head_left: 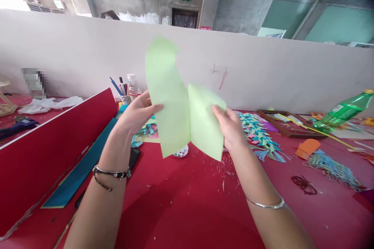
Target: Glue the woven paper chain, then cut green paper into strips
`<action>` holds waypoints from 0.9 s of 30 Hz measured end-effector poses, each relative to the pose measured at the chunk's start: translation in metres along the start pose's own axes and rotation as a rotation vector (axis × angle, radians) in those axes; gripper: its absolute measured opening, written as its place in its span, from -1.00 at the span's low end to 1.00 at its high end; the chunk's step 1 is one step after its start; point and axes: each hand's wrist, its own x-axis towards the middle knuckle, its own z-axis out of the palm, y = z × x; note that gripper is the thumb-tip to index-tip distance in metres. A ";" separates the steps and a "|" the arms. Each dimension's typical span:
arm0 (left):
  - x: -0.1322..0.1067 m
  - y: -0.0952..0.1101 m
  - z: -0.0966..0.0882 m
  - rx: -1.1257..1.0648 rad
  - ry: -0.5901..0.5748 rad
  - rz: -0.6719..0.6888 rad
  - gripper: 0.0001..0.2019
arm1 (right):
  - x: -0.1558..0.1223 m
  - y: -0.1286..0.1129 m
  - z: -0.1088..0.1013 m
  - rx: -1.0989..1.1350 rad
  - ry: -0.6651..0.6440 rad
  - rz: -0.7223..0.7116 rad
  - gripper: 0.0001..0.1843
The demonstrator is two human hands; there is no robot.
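Both hands hold up a light green sheet of paper [178,105] above the red table [181,202]. The sheet is bent down its middle, with a taller left flap and a shorter right flap. My left hand [137,113] pinches the left flap at its edge, thumb in front. Gripping the right flap near its upper edge is my right hand [230,128]. The top of the left flap is blurred.
A red board [55,144] and a teal strip [82,167] lie at the left. Woven blue paper pieces [257,132], a green bottle [344,111], an orange piece [306,148], a pen cup [124,93] and a low grey partition wall [292,74] stand behind.
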 end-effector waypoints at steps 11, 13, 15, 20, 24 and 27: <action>0.007 -0.016 0.030 0.416 0.672 0.255 -0.70 | -0.002 -0.002 -0.002 -0.496 0.286 -0.357 -0.58; 0.005 -0.011 0.031 0.500 0.706 0.301 -0.65 | -0.002 -0.002 -0.002 -0.503 0.282 -0.365 -0.58; 0.003 -0.008 0.031 0.537 0.715 0.320 -0.64 | -0.002 -0.001 -0.002 -0.509 0.276 -0.383 -0.59; 0.003 -0.008 0.026 0.557 0.716 0.323 -0.65 | -0.001 -0.001 -0.003 -0.500 0.253 -0.388 -0.60; 0.008 -0.016 0.010 0.493 0.780 0.291 -0.67 | 0.005 0.001 -0.008 -0.415 0.294 -0.359 -0.61; 0.011 -0.021 -0.001 0.444 0.832 0.315 -0.73 | 0.012 0.003 -0.013 -0.358 0.346 -0.362 -0.61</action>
